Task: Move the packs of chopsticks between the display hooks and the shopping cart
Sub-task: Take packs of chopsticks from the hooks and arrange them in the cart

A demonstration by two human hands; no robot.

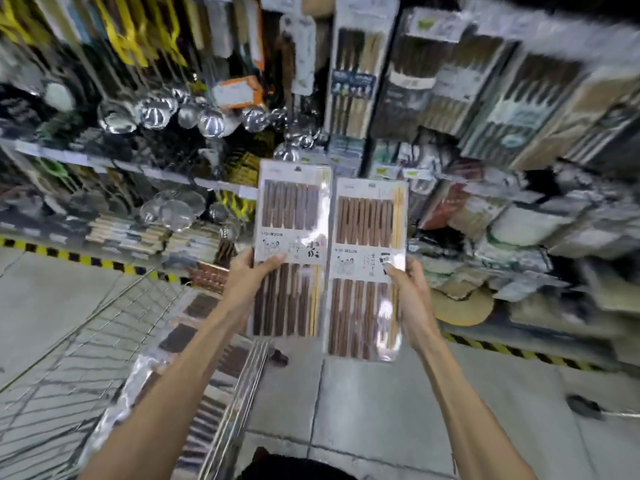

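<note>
My left hand (250, 276) grips a pack of dark brown chopsticks (291, 216) by its left edge, thumb on the front label. Beside it, my right hand (410, 292) grips a pack of lighter brown chopsticks (367, 223) by its right edge. Both packs stand upright, side by side, in front of the shelving. More chopstick packs (353, 77) hang on the display hooks above and to the right. The wire shopping cart (114, 341) is at lower left, with several chopstick packs (187, 337) lying along its right side.
Steel ladles (156, 112) and strainers (176, 213) hang on the left shelving. Bagged goods and round mats (464, 306) crowd the lower right shelves. A yellow-black striped strip (519, 351) edges the shelf base. Grey tiled floor (381, 410) lies between cart and shelves.
</note>
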